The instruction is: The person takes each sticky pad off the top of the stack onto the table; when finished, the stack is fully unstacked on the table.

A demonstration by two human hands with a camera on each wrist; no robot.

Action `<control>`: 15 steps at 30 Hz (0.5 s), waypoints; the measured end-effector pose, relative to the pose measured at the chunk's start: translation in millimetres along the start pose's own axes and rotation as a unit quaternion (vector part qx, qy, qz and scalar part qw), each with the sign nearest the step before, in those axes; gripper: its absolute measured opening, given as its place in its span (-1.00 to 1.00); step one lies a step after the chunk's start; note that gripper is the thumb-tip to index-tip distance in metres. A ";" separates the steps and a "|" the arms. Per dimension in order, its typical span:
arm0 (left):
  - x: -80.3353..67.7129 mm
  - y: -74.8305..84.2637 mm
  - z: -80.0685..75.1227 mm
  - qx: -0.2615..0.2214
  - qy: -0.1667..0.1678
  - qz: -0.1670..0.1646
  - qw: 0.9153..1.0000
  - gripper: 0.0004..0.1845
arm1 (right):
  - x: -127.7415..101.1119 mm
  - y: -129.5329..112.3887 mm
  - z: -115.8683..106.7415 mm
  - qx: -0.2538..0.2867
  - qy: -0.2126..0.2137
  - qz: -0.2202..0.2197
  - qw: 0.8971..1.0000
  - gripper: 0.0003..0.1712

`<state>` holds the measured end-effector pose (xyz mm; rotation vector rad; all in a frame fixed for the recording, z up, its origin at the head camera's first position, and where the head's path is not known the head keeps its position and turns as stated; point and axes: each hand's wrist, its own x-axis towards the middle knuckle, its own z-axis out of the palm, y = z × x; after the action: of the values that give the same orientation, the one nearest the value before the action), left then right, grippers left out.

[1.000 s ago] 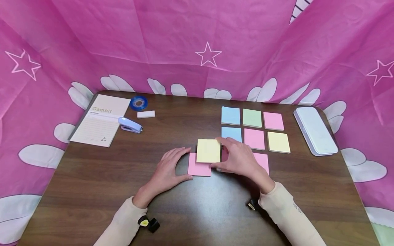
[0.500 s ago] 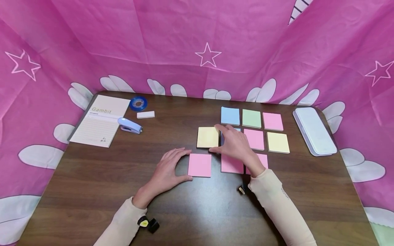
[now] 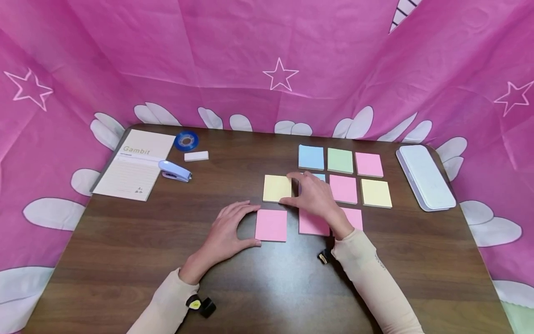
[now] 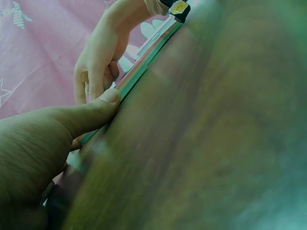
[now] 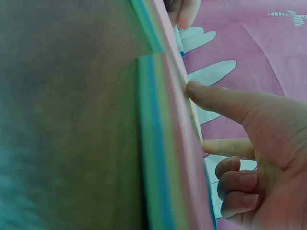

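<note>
My left hand curves around the left side of a pink sticky note pad, its thumb and fingers at the pad's two left corners. Behind that pad, a yellow sticky note pad lies with its right side between the thumb and index finger of my right hand. The right wrist view shows the thumb against the thin yellow edge, while the other fingers curl away. A blue pad is mostly hidden by the right hand, and another pink pad lies partly under its wrist.
Several more pads stand in rows at the right, among them a green pad and a second yellow pad. A white case lies beyond. At left are a notebook, stapler, blue tape roll and white eraser.
My right hand has moved the yellow pad from over the front pink pad back onto the table behind it, then slightly left. My left hand has stayed at the pink pad.
</note>
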<state>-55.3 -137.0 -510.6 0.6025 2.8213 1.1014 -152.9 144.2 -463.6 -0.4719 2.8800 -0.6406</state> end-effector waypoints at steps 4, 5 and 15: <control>-0.4 1.4 0.2 -0.001 -0.003 -0.020 1.000 -0.03 | -0.9 -0.3 2.9 0.006 0.010 -0.009 1.000 -0.06; -0.6 1.9 0.3 0.001 -0.002 -0.023 1.000 -0.03 | -1.2 -0.4 3.4 0.006 0.013 -0.012 1.000 -0.06; -0.7 3.9 -0.9 -0.001 0.002 -0.032 0.999 -0.01 | -7.8 -0.7 1.5 0.016 0.022 -0.016 0.999 -0.08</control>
<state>-53.4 -135.2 -507.4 0.5068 2.8205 1.0965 -145.0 145.7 -464.0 -0.5064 2.9051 -0.7092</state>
